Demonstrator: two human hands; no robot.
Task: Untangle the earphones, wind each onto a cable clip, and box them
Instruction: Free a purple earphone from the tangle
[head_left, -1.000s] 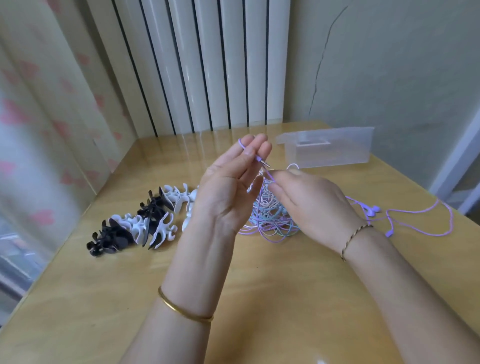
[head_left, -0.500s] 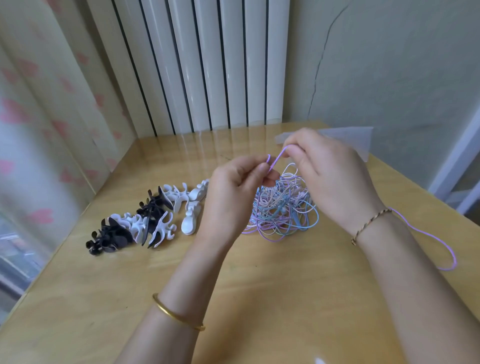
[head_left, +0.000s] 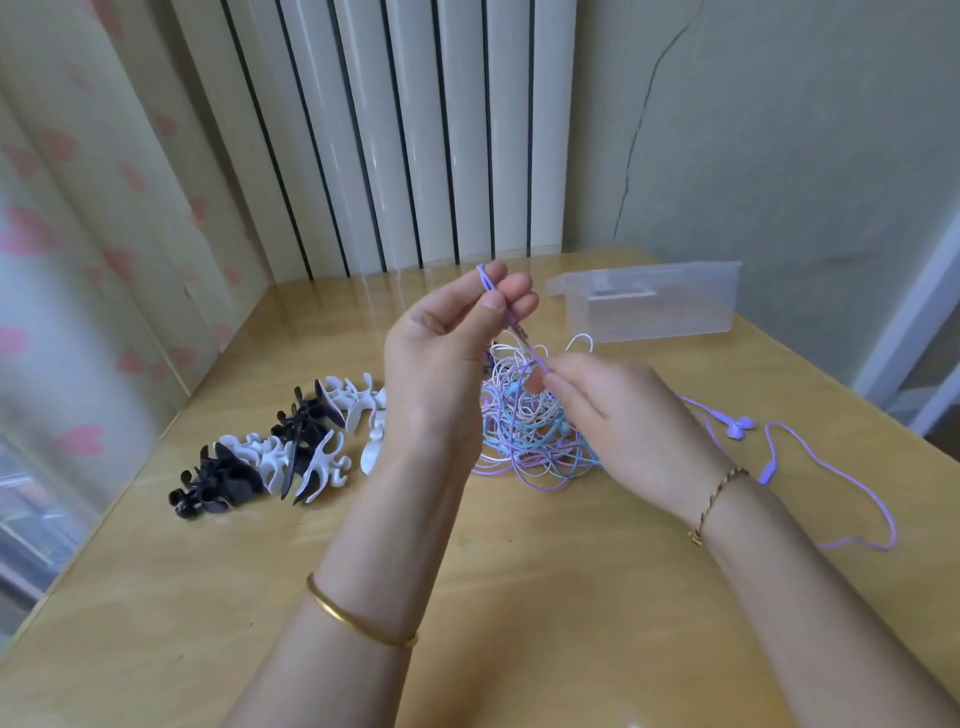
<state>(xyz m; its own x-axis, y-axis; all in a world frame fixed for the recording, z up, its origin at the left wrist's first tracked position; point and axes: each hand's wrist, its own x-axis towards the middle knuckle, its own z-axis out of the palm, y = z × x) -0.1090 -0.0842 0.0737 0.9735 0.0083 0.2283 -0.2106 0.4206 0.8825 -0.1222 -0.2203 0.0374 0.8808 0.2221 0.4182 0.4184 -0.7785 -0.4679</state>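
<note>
Earphone cord (head_left: 536, 357) is thin, soft and light. Left grip (head_left: 441, 353) pinches its looped end; right grip (head_left: 623, 415) pinches it just below the plug (head_left: 519, 330). Pull gently there.

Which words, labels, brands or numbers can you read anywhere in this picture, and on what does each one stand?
None: no readable text shows anywhere in the picture.
The clear box, the black and white cable clips, the tangled earphones and the table carry no visible print.
</note>
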